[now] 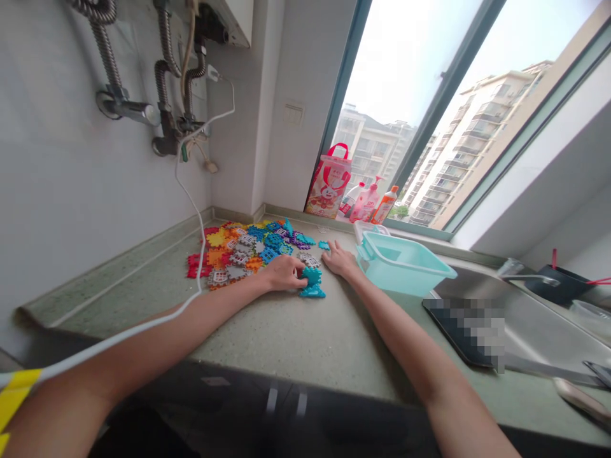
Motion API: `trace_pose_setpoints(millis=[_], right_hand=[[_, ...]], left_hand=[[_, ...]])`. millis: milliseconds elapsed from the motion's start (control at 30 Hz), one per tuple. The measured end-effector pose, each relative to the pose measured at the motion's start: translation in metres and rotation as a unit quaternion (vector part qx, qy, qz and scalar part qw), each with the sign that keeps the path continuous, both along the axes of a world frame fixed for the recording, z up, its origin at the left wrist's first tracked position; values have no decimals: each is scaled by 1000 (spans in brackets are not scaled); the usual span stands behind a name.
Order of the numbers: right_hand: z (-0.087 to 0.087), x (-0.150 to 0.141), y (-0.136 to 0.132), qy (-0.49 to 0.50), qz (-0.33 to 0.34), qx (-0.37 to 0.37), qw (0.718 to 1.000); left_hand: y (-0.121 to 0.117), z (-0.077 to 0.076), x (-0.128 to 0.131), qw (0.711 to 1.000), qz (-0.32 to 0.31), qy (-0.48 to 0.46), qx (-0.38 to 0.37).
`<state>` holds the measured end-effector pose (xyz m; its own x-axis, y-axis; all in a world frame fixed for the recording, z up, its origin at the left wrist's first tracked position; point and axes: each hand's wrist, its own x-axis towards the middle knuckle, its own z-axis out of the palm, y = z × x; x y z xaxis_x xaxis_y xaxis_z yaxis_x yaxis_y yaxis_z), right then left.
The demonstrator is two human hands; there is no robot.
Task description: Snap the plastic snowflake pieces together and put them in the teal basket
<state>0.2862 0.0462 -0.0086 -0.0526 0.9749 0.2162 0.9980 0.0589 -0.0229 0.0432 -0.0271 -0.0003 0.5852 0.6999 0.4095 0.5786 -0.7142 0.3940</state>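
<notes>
White cable hung in front of the left part of a heap of notchy plastic tiles on a speckled counter. Left hand pinched a turquoise piece just beside the heap. Right hand was loosely spread, palm down, by 1 teal tile, couldn't tell if touching. Smooth mint tub sat past it, then a steel sink.

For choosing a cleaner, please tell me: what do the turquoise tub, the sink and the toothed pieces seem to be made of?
Turquoise tub: probably plastic, smooth; its moulded rim suggests it.
Sink: likely stainless steel, satin grey with soft reflections.
Toothed pieces: probably plastic, slightly glossy, evenly coloured.
</notes>
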Motion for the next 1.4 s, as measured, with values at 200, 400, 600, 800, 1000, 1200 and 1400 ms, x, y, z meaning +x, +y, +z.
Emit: trace_pose_setpoints(millis=[200, 400, 600, 800, 1000, 1200, 1400], right_hand=[[7, -2, -5, 3, 32, 7, 999], [-5, 32, -50, 19, 84, 26, 996], [8, 47, -71, 188, 219, 137, 947], [43, 18, -99, 274, 310, 199, 888], [41, -3, -114, 274, 348, 161, 882], [32, -3, -111, 292, 344, 146, 881], [21, -13, -109, 236, 344, 124, 900]], left_hand=[[-4, 5, -5, 1000, 3, 3, -9], [-1, 2, -5, 1000, 11, 11, -25], [5, -2, -5, 1000, -18, -2, -4], [6, -4, -4, 1000, -2, 9, 1], [7, -2, -7, 1000, -19, 14, 2], [4, 6, -14, 998, -66, 23, 6], [2, 7, -14, 996, -78, 35, -4]])
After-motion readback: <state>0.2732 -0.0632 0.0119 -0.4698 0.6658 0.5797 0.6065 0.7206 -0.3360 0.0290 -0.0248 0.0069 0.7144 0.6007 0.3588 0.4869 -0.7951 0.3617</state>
